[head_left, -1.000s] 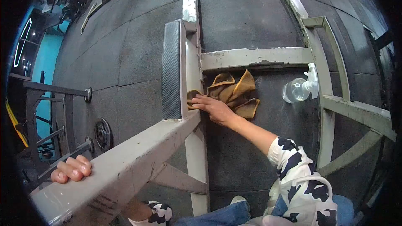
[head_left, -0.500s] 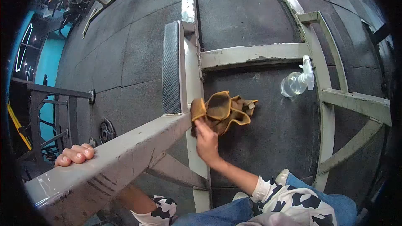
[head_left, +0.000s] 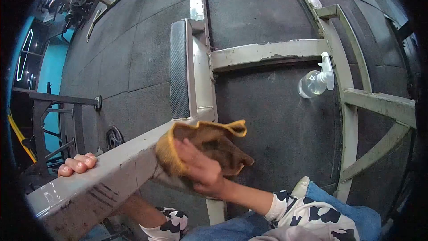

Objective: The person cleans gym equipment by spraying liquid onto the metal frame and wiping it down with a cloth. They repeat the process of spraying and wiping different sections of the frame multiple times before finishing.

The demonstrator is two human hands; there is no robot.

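A brown cleaning cloth [head_left: 214,145] with a yellow-orange edge is bunched in my right hand [head_left: 200,167]. That hand presses the cloth against the side of a pale grey metal beam [head_left: 133,151], and part of it hangs loose to the right. On the left, my left hand [head_left: 78,165] grips the same beam. Its fingertips curl over the top, while the palm and thumb are hidden behind the metal. A black textured pad [head_left: 180,69] is fixed to the frame just beyond the cloth.
A clear spray bottle [head_left: 313,83] with a white trigger lies by the right-hand frame post [head_left: 343,78]. A crossbar [head_left: 267,56] joins both sides. A weight plate [head_left: 114,137] and a dark rack [head_left: 67,100] are at left. Black rubber tiles [head_left: 276,102] cover the floor.
My right hand has moved left and slightly down with the cloth, from beside the upright onto the beam's side. The cloth has spread out more. My left hand stays on the beam.
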